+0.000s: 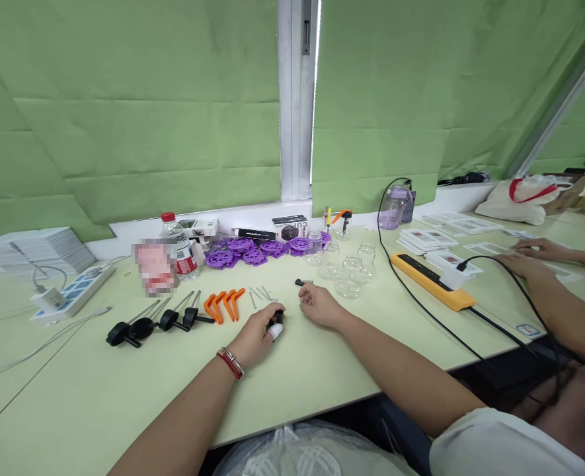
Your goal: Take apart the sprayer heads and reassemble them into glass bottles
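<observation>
My left hand (258,332) is closed around a small black plastic part (279,318), above the table's near middle. A white wrap covers one of its fingers. Close by on the right, my right hand (320,305) pinches what looks like a small metal spring (301,301), partly hidden by the fingertips. Just beyond those fingers lies a black piece (301,283) with coils next to it. Several screws (260,295) are scattered on the tabletop past my left hand. Orange angled pieces (223,305) sit left of them, followed by black round parts with metal rods (172,319).
Several clear glass jars (351,270) stand beyond my right hand, near purple plastic parts (242,250). A water bottle (183,254) stands at the back left. An orange power strip (431,281) and cables lie right. Another person's hands (530,261) work over white sheets.
</observation>
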`<state>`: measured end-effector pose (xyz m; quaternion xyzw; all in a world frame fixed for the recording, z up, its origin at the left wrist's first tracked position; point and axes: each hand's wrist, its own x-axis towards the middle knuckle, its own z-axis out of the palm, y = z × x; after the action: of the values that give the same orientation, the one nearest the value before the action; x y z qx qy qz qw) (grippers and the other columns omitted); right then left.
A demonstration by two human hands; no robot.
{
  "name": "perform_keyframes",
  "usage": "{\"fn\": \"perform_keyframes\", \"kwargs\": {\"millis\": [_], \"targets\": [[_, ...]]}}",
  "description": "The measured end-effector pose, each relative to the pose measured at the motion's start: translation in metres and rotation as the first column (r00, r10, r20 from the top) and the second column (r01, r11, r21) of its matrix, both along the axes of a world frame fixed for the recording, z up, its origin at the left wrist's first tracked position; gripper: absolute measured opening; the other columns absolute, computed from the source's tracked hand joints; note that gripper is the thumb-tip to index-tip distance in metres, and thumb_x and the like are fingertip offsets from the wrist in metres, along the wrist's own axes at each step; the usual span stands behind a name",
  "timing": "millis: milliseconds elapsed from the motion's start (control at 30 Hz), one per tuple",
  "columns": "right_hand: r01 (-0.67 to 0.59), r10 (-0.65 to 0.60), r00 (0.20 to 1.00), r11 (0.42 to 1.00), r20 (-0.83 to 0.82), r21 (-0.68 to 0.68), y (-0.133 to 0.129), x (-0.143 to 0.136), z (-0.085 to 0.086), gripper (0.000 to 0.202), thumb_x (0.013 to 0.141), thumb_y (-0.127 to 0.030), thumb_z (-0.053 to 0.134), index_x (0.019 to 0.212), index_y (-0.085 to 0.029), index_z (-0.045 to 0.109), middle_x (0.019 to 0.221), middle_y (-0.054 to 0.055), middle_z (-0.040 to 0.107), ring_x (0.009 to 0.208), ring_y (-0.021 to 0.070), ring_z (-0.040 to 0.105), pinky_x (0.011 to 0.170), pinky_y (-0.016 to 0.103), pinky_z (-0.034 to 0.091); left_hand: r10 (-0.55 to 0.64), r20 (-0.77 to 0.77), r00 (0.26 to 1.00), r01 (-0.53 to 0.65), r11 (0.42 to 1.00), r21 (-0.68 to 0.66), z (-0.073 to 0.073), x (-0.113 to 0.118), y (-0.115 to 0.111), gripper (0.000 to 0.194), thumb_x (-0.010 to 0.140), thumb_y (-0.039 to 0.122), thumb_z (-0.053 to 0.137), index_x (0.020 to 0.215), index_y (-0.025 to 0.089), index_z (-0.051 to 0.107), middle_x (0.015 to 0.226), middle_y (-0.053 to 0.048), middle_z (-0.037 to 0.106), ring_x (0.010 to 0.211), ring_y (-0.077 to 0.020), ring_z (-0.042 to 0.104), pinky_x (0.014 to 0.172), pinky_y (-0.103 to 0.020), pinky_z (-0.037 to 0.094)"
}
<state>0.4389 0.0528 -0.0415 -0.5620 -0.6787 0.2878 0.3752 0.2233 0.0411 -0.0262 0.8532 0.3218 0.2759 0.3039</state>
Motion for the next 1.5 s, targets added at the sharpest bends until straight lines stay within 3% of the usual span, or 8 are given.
{"fn": "perform_keyframes", "kwargs": {"millis": [167,300,467,700,933,1200,1500], "targets": [[0.040,-0.033,0.960,0.999,0.278,-0.019,-0.004,0.004,0.006,0.012,0.067,-0.015,0.057,0.079,-0.017,0.058,0.067,-0.001,0.059,0.058,0.0109,0.050,0.053,0.022,0.035,0.019,-0.016,1.000,-0.019,1.000,-0.003,-0.001,-0.001,0.000,0.029,0.081,0.018,0.045,0.110,0.021,0.048,0.089,-0.004,0.059,0.080,-0.0154,0.054,0.076,-0.028,0.043],[0.019,-0.021,0.942,1.000,0.336,0.009,-0.008,0.002,0.009,0.012,0.071,-0.020,0.057,0.082,-0.018,0.061,0.067,0.000,0.059,0.059,0.0115,0.050,0.053,0.022,0.035,0.034,-0.002,0.999,-0.034,0.999,-0.019,-0.002,-0.002,0.000,0.031,0.081,0.019,0.047,0.112,0.021,0.048,0.091,-0.004,0.060,0.081,-0.0156,0.055,0.076,-0.028,0.043],[-0.100,0.033,0.935,0.980,0.353,0.172,-0.012,-0.003,0.010,0.016,0.075,-0.019,0.057,0.086,-0.022,0.069,0.087,0.003,0.059,0.075,0.0133,0.055,0.067,0.025,0.040,0.022,0.002,1.000,-0.022,0.999,-0.024,-0.001,-0.002,0.000,0.028,0.080,0.017,0.047,0.108,0.021,0.048,0.088,-0.003,0.062,0.078,-0.0152,0.055,0.074,-0.028,0.043],[-0.228,0.133,0.879,0.961,0.459,0.158,-0.014,-0.010,0.012,0.014,0.076,-0.019,0.060,0.079,-0.024,0.073,0.083,0.001,0.059,0.076,0.0123,0.055,0.066,0.024,0.038,0.007,0.031,0.999,-0.005,0.999,-0.041,0.000,-0.001,0.000,0.029,0.080,0.016,0.047,0.108,0.021,0.046,0.091,-0.003,0.063,0.079,-0.0145,0.056,0.074,-0.027,0.044],[-0.220,0.140,0.887,0.966,0.441,0.136,-0.011,-0.011,0.011,0.014,0.075,-0.016,0.061,0.074,-0.024,0.073,0.081,0.000,0.061,0.074,0.0125,0.056,0.064,0.024,0.037,0.006,0.040,0.999,-0.005,0.999,-0.036,-0.001,-0.001,0.000,0.029,0.080,0.016,0.047,0.108,0.021,0.047,0.092,-0.003,0.063,0.079,-0.0153,0.056,0.075,-0.029,0.044],[-0.208,0.169,0.926,0.975,0.337,0.083,-0.007,0.002,0.011,0.020,0.067,-0.022,0.072,0.088,-0.022,0.072,0.087,0.002,0.063,0.078,0.0147,0.058,0.071,0.026,0.041,0.005,0.047,0.999,-0.002,0.998,-0.070,0.003,-0.001,-0.002,0.025,0.081,0.019,0.047,0.106,0.021,0.048,0.092,-0.004,0.063,0.082,-0.0155,0.057,0.076,-0.029,0.044],[-0.212,0.164,0.920,0.972,0.357,0.099,-0.007,-0.004,0.009,0.013,0.072,-0.022,0.068,0.084,-0.024,0.074,0.084,0.001,0.062,0.074,0.0131,0.057,0.068,0.025,0.040,-0.001,0.040,0.999,0.004,0.998,-0.058,0.005,-0.001,-0.003,0.024,0.080,0.017,0.045,0.104,0.021,0.048,0.090,-0.004,0.063,0.080,-0.0152,0.056,0.075,-0.029,0.044]]}}
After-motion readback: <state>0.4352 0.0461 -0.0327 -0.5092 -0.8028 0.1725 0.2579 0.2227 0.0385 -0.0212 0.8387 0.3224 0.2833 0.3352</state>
